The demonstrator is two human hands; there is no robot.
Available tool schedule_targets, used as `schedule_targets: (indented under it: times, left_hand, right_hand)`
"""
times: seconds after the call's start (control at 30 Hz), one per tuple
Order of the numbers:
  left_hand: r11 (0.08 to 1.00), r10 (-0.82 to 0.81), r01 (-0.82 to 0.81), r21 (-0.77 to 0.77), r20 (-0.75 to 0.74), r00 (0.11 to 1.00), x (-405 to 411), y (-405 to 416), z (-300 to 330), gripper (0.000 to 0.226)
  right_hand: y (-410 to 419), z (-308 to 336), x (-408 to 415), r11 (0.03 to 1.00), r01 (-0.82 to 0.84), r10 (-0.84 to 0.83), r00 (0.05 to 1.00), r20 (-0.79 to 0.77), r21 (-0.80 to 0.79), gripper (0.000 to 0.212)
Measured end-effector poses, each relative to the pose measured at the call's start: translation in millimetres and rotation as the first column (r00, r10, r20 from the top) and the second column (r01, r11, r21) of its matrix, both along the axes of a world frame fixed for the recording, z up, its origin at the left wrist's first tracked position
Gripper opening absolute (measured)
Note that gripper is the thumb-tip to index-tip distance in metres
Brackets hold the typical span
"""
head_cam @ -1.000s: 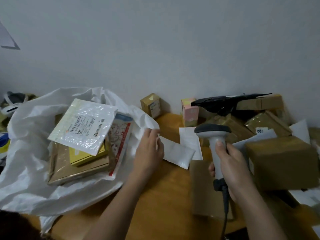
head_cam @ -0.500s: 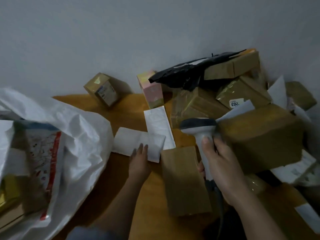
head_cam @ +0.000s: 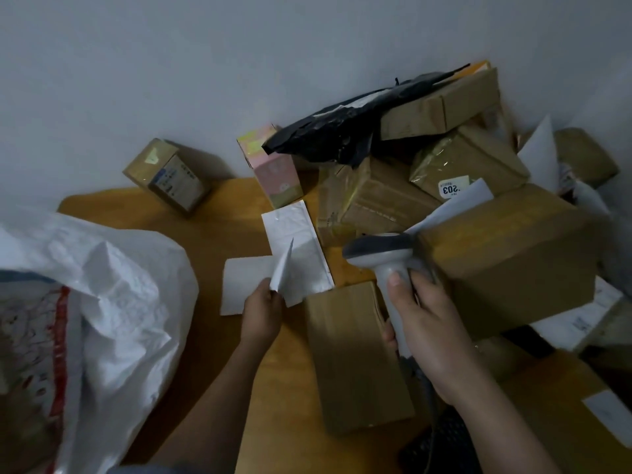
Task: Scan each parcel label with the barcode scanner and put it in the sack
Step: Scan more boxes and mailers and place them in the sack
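My left hand (head_cam: 261, 311) pinches the right edge of a small white padded envelope (head_cam: 244, 283) and lifts that edge off the wooden table (head_cam: 222, 213). A second white envelope (head_cam: 295, 241) lies just behind it. My right hand (head_cam: 429, 331) grips the handle of the grey barcode scanner (head_cam: 383, 256), whose head points left and away over the table. The white woven sack (head_cam: 113, 302) lies open at the left with a red-printed parcel (head_cam: 41, 336) inside.
A flat brown box (head_cam: 352, 357) lies between my hands. A large brown box (head_cam: 509, 261) sits right of the scanner. Behind it is a heap of cardboard boxes (head_cam: 379, 196) under a black plastic mailer (head_cam: 345, 131). A pink box (head_cam: 277, 167) and a small brown box (head_cam: 167, 176) stand by the wall.
My view swung right, away from the sack. My left hand left the sack's rim, reached the white envelope, and now lifts its right edge. The scanner hand stayed about where it was.
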State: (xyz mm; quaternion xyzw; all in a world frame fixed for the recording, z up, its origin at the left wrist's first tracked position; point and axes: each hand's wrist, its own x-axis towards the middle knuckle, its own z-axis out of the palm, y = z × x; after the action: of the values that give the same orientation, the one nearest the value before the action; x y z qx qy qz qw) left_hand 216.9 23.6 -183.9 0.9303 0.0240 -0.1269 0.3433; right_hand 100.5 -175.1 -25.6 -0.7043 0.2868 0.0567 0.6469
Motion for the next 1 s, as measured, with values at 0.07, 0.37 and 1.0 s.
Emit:
schedule_targets:
  times: [0.07, 0.37, 1.0]
  left_hand:
    - [0.989, 0.022, -0.018, -0.148, 0.028, 0.999, -3.8, -5.8, 8.4, 0.028]
    - [0.794, 0.269, -0.139, -0.592, 0.137, 0.953, -38.0, -21.0, 89.3, 0.026]
    - [0.803, 0.346, -0.563, -0.197, -0.615, 0.708, -170.7, 3.5, 35.1, 0.031]
  right_hand:
    - [2.3, 2.9, -2.1, 1.0, -0.001, 0.001, 1.0, 0.001, 0.011, 0.028]
    - [5.7, 37.0, -37.2, 1.0, 0.02, -0.019, 0.997, 0.075, -0.014, 0.021]
    - [2.4, 49.6, -120.2, 0.997, 0.072, -0.071, 0.993, 0.095, -0.004, 0.033]
